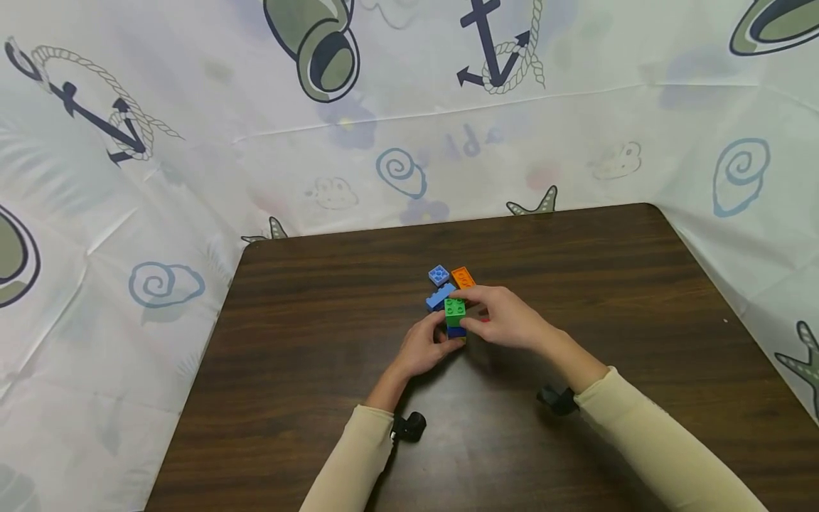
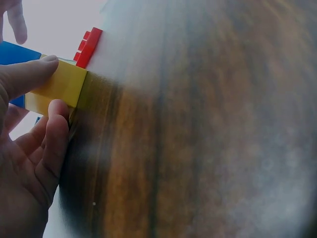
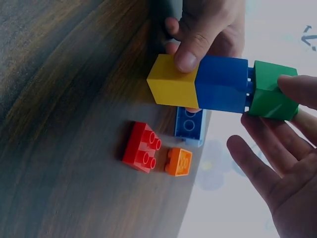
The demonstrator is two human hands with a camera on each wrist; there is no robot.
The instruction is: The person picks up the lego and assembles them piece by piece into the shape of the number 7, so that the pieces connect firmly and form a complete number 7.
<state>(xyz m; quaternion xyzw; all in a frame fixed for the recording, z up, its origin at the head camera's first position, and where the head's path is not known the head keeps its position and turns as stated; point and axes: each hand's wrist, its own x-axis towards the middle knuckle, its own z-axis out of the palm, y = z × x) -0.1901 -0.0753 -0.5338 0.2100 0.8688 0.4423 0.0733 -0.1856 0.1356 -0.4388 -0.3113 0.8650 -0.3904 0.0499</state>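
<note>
The left hand (image 1: 422,350) pinches a yellow brick (image 3: 173,88) near the tabletop (image 1: 288,370), under a dark-blue brick (image 3: 222,83); the right hand (image 1: 512,318) pinches a green brick (image 3: 269,94) above, seemingly half-seated, calling for a straight press. Beyond lies an orange brick (image 1: 463,277).

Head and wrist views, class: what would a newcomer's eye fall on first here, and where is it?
Most likely the bright tower on the dark table: the right fingers hold a green block on top, a blue block sits beneath it, and the left fingers grip the yellow block lowest down. Next, a loose orange block and red block lie near it. Behind the table is a pale cloth printed with dark anchors.
</note>
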